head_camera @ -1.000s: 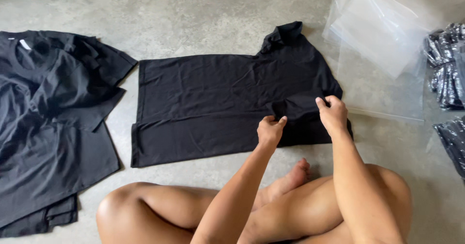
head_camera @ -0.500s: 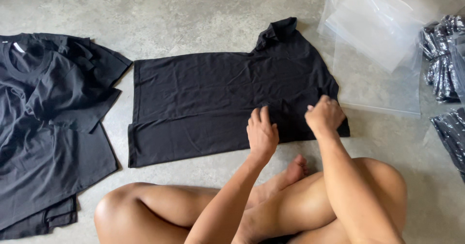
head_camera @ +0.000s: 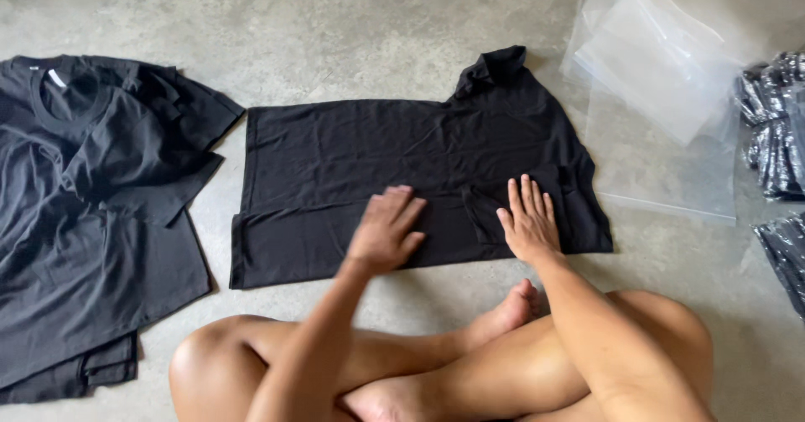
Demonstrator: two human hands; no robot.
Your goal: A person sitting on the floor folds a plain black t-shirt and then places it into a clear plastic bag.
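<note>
A black T-shirt [head_camera: 402,187] lies partly folded on the grey concrete floor [head_camera: 335,20], directly in front of a person sitting cross-legged. Both hands rest flat on its near edge with fingers spread and nothing pinched: the left hand [head_camera: 386,231] near the middle of the fabric, the right hand [head_camera: 528,219] further right, over a folded-in sleeve. The shirt's collar end bunches up at the far right corner.

To the left, a pile of loose black T-shirts [head_camera: 92,204] spreads across the floor, close to the folded one but not touching it; its left edge and lower corner run out of the frame. To the right, a stack of clear plastic bags [head_camera: 671,78] lies just beside the shirt, with the nearest bag's corner almost meeting the fabric. Further right, bagged dark garments [head_camera: 776,129] sit at the frame edge, cut off, so their number cannot be told.

The person's bare legs [head_camera: 503,363] cross below the shirt, one foot poking out just short of the hem. The forearms hide a little of the floor between knees and fabric. Nothing lies on top of the shirt besides the hands.
</note>
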